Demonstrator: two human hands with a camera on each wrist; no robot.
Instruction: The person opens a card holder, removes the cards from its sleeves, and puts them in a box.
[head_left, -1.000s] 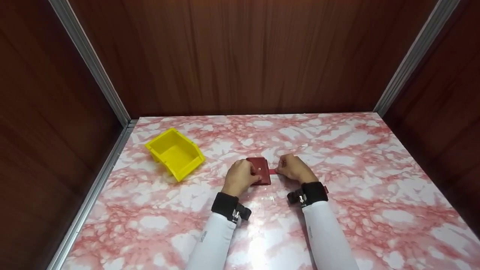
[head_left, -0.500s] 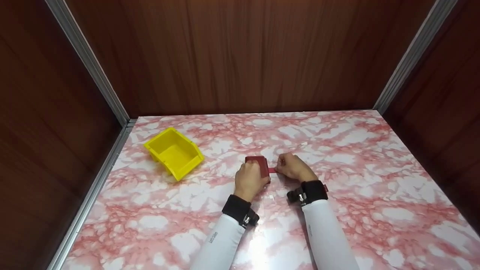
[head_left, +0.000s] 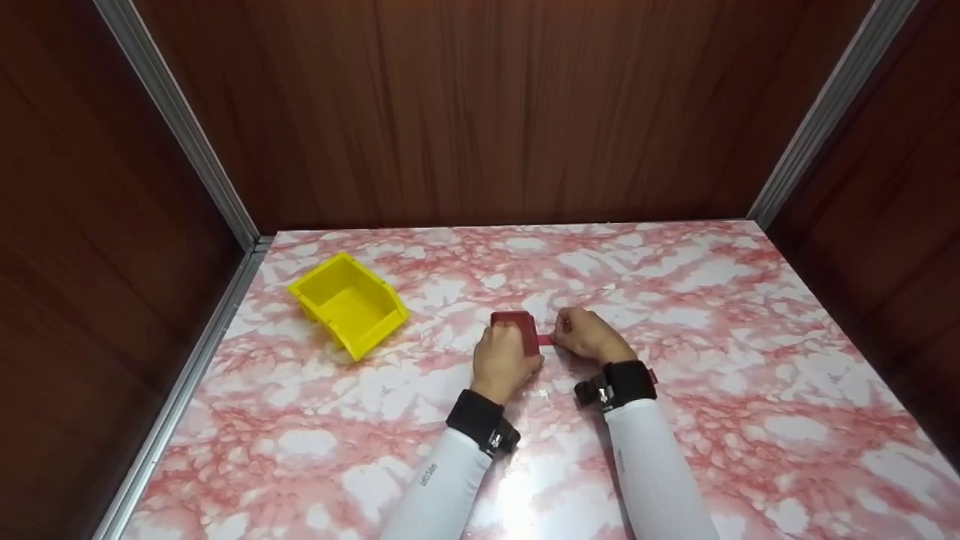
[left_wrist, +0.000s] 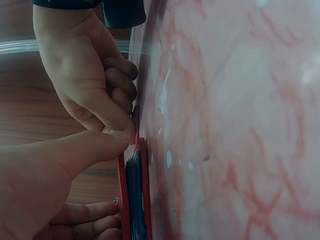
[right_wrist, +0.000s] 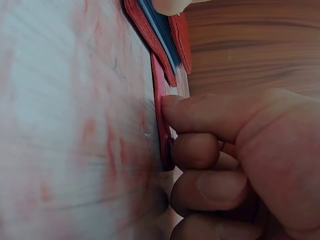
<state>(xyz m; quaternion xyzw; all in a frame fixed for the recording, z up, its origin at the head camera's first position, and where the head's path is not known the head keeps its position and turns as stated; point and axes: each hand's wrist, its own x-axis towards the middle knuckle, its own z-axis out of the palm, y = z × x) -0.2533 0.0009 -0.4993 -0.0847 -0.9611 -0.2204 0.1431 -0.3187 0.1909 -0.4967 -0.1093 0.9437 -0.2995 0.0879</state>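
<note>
At the centre of the head view, a small red wallet (head_left: 517, 330) lies flat on the tabletop (head_left: 712, 315). The left hand (head_left: 501, 361) presses down on it, fingers curled over its cover. The right hand (head_left: 589, 336) pinches the strap tab (right_wrist: 161, 107) at its right edge. The pull probably works best kept low and steady, with the left hand pinning the body firmly.

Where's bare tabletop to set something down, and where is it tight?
Free: the right half of the table out to its right edge, the back strip along the wall, and the near-left corner in front of the bin. Tight: the middle, where the left hand and right hand meet at the red wallet.
</note>
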